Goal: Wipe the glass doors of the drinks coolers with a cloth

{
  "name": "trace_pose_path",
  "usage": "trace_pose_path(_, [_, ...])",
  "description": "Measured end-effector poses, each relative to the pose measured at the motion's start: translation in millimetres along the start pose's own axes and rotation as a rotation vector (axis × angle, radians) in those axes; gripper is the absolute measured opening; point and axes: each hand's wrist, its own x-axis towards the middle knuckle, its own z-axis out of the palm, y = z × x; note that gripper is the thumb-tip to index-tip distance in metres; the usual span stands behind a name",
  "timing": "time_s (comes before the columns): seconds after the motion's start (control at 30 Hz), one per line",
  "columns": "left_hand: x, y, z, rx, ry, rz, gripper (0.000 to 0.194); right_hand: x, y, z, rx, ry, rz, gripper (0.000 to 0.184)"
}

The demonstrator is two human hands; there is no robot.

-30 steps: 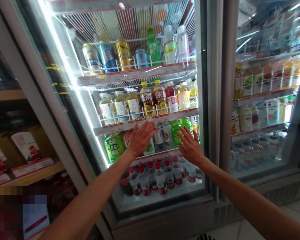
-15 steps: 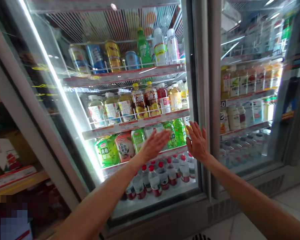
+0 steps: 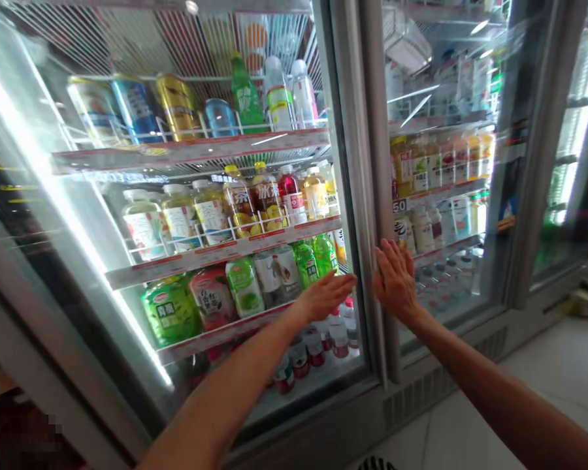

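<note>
A drinks fridge with a glass sliding door [image 3: 284, 196] fills the view. My left hand [image 3: 326, 295] lies flat and open against the glass near the door's right edge, fingers pointing right. My right hand [image 3: 394, 282] is pressed open on the grey door frame [image 3: 372, 196], fingers spread upward. Neither hand holds anything. Behind the glass, wire shelves carry cans [image 3: 176, 104], tea bottles [image 3: 240, 205], green bottles [image 3: 313, 258] and green pouches [image 3: 171, 310].
A second glass-door fridge [image 3: 445, 183] with bottles stands to the right, and another beyond it. White tile floor [image 3: 543, 372] lies at the lower right. A vent grille [image 3: 421, 391] runs along the fridge base.
Both hands have slid to the right across the glass, and the door has travelled right with them. My view has swung right, so the shelves now sit further left.
</note>
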Motion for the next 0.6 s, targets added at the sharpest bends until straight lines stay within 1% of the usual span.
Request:
trace_pose_path(0.03, [1, 6, 3.6, -0.022, -0.017, 0.063, 0.037, -2, 3, -2, 0.001, -0.003, 0.002, 0.062])
trace_pose_path(0.07, [4, 7, 4.7, -0.035, -0.020, 0.093, 0.036, -4, 6, -4, -0.001, -0.008, 0.006, 0.061])
trace_pose_path(0.1, [8, 2, 3.3, -0.040, -0.009, 0.086, 0.036, -5, 9, -5, -0.004, -0.013, 0.013, 0.061])
trace_pose_path(0.13, [14, -7, 0.0, -0.036, 0.012, 0.042, 0.036, -5, 11, -6, -0.009, -0.017, 0.021, 0.060])
trace_pose_path(0.2, [26, -27, -8.2, -0.002, 0.077, -0.131, 0.039, -6, 13, -7, -0.020, -0.021, 0.037, 0.059])
trace_pose_path(0.23, [30, -33, -11.1, 0.019, 0.102, -0.212, 0.040, -6, 13, -7, -0.024, -0.017, 0.042, 0.059])
trace_pose_path(0.27, [31, -34, -12.2, 0.034, 0.107, -0.259, 0.040, -6, 12, -6, -0.025, -0.011, 0.041, 0.059])
trace_pose_path(0.3, [29, -28, -11.1, 0.036, 0.091, -0.256, 0.040, -6, 10, -5, -0.024, -0.008, 0.036, 0.059])
trace_pose_path(0.33, [22, -17, -8.0, 0.029, 0.061, -0.212, 0.040, -7, 8, -4, -0.022, -0.007, 0.028, 0.060])
trace_pose_path(0.37, [12, -2, -3.3, 0.013, 0.017, -0.139, 0.040, -9, 5, -3, -0.018, -0.009, 0.019, 0.060])
trace_pose_path(0.43, [-14, 32, 6.9, -0.012, -0.058, 0.013, 0.040, -12, 0, -1, -0.005, -0.025, -0.001, 0.061])
trace_pose_path(0.47, [-27, 44, 10.2, -0.017, -0.088, 0.080, 0.039, -14, -3, -1, 0.004, -0.037, -0.011, 0.062])
trace_pose_path(0.5, [-39, 50, 11.2, -0.020, -0.102, 0.118, 0.039, -16, -5, 0, 0.015, -0.048, -0.019, 0.062])
trace_pose_path(0.53, [-48, 50, 9.6, -0.017, -0.099, 0.130, 0.040, -17, -7, 0, 0.027, -0.059, -0.024, 0.063])
trace_pose_path(0.57, [-55, 43, 5.5, -0.008, -0.075, 0.105, 0.041, -18, -10, 1, 0.037, -0.070, -0.025, 0.063])
trace_pose_path(0.6, [-59, 30, -0.4, 0.006, -0.038, 0.046, 0.042, -18, -13, 2, 0.044, -0.079, -0.021, 0.063])
